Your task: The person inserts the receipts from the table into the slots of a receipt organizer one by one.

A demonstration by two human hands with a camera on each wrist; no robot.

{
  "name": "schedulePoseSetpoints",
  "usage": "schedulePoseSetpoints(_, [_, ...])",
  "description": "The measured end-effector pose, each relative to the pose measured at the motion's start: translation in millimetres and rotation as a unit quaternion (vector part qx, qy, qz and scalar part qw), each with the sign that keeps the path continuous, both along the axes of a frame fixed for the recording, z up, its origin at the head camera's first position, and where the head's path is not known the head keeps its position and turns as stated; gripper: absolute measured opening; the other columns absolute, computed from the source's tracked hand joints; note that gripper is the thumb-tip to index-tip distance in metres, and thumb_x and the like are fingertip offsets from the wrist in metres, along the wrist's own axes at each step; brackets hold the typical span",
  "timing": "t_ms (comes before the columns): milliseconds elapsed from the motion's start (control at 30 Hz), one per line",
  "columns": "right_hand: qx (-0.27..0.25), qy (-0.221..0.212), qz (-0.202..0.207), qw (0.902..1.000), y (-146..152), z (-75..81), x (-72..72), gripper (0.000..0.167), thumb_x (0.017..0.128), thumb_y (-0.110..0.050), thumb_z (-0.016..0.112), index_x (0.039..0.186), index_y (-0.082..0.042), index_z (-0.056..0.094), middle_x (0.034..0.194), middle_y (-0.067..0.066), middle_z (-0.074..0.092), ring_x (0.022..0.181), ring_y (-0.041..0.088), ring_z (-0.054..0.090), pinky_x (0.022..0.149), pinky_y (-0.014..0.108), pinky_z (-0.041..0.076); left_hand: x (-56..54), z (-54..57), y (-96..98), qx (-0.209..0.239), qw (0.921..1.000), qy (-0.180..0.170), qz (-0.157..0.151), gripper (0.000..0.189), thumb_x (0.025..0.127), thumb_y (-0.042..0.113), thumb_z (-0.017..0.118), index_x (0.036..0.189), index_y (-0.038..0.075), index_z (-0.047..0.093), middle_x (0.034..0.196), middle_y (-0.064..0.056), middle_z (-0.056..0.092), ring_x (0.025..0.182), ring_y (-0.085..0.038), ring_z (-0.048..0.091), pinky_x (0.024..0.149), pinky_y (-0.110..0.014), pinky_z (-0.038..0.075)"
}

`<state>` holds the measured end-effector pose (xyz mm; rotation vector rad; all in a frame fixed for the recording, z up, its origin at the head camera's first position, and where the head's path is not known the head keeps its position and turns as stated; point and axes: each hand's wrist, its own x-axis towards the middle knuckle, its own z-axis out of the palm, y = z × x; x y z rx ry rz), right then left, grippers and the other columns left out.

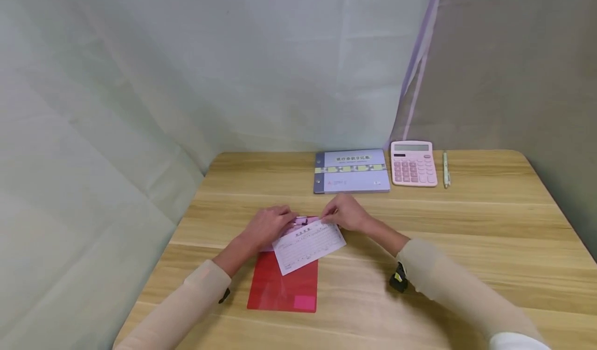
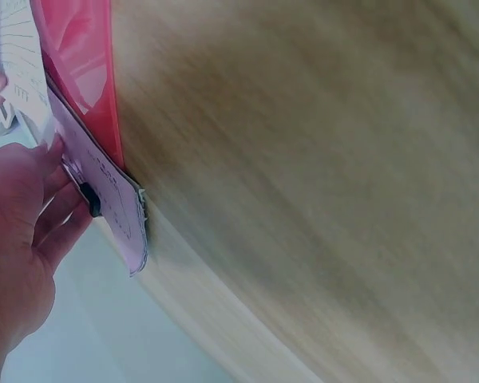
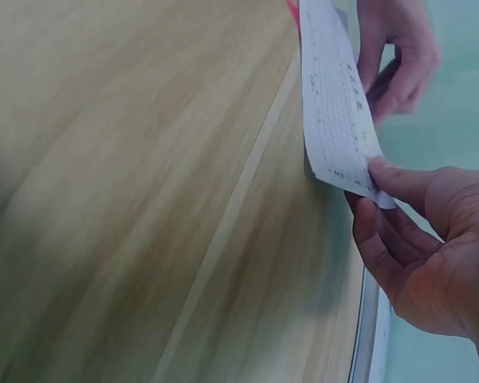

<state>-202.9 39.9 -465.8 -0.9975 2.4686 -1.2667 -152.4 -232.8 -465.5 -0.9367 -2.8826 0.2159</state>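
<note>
A printed white slip (image 1: 309,246) lies slanted over a red translucent folder (image 1: 283,288) and a pink printed pad (image 2: 104,179). My right hand (image 1: 346,212) pinches the slip's upper right corner between thumb and fingers, plain in the right wrist view, where the slip (image 3: 335,104) bends slightly. At the pad's top edge my left hand (image 1: 269,226) grips the pad beside a binder clip (image 1: 301,220); the clip's black body (image 2: 89,199) shows by the fingertips in the left wrist view. Much of the pad is hidden under the slip and hand.
Along the wooden table's (image 1: 489,246) back edge lie a blue-grey account book (image 1: 352,171), a pink calculator (image 1: 413,163) and a light green pen (image 1: 445,169). Pale curtains (image 1: 280,65) hang behind the table and on its left side.
</note>
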Motion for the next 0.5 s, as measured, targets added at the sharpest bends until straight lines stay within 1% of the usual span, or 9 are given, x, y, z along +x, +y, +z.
schedulePoseSetpoints(67, [0.006, 0.003, -0.001, 1.0000, -6.0, 1.9, 1.1, 0.002, 0.090, -0.002, 0.084, 0.092, -0.002, 0.084, 0.086, 0.004, 0.080, 0.069, 0.007, 0.060, 0.059, 0.021, 0.048, -0.6, -0.1, -0.3, 0.004, 1.0000, 0.000, -0.002, 0.038, 0.100, 0.024, 0.077, 0.137, 0.016, 0.073, 0.118, -0.004, 0.071, 0.100, -0.019, 0.071, 0.088, -0.032, 0.061])
schedulePoseSetpoints(167, [0.018, 0.006, -0.003, 0.9998, -14.3, 3.1, 1.4, 0.001, 0.090, -0.004, 0.084, 0.090, -0.002, 0.084, 0.084, 0.002, 0.079, 0.071, 0.008, 0.061, 0.062, 0.022, 0.051, -1.1, -0.1, -0.6, 0.012, 0.9999, -0.005, -0.001, 0.036, 0.102, 0.025, 0.075, 0.137, 0.016, 0.073, 0.116, -0.003, 0.071, 0.100, -0.019, 0.071, 0.088, -0.032, 0.061])
schedulePoseSetpoints(267, [0.022, 0.012, -0.003, 0.9997, -20.1, 3.0, 0.9, 0.004, 0.090, -0.006, 0.085, 0.090, -0.001, 0.084, 0.083, 0.001, 0.078, 0.071, 0.008, 0.061, 0.065, 0.023, 0.051, -1.3, 0.2, -0.5, 0.019, 0.9997, -0.012, 0.004, 0.037, 0.101, 0.026, 0.076, 0.137, 0.016, 0.073, 0.116, -0.003, 0.071, 0.099, -0.019, 0.071, 0.087, -0.032, 0.061])
schedulePoseSetpoints(333, [0.027, 0.017, -0.005, 0.9995, -22.6, 2.8, 0.8, 0.005, 0.090, -0.006, 0.086, 0.090, -0.002, 0.084, 0.083, 0.001, 0.078, 0.071, 0.008, 0.062, 0.065, 0.022, 0.052, -1.5, 0.3, -0.7, 0.022, 0.9997, -0.014, 0.005, 0.039, 0.100, 0.027, 0.077, 0.137, 0.017, 0.073, 0.116, -0.003, 0.071, 0.098, -0.018, 0.071, 0.087, -0.031, 0.061])
schedulePoseSetpoints(500, [0.039, 0.005, -0.022, 0.9990, -24.8, 6.7, 0.3, 0.005, 0.091, -0.008, 0.086, 0.091, -0.003, 0.085, 0.085, 0.000, 0.079, 0.070, 0.007, 0.062, 0.061, 0.022, 0.052, -2.3, -0.4, -1.3, 0.029, 0.9995, -0.014, 0.002, 0.039, 0.099, 0.025, 0.078, 0.137, 0.017, 0.073, 0.116, -0.004, 0.072, 0.098, -0.018, 0.071, 0.086, -0.031, 0.061])
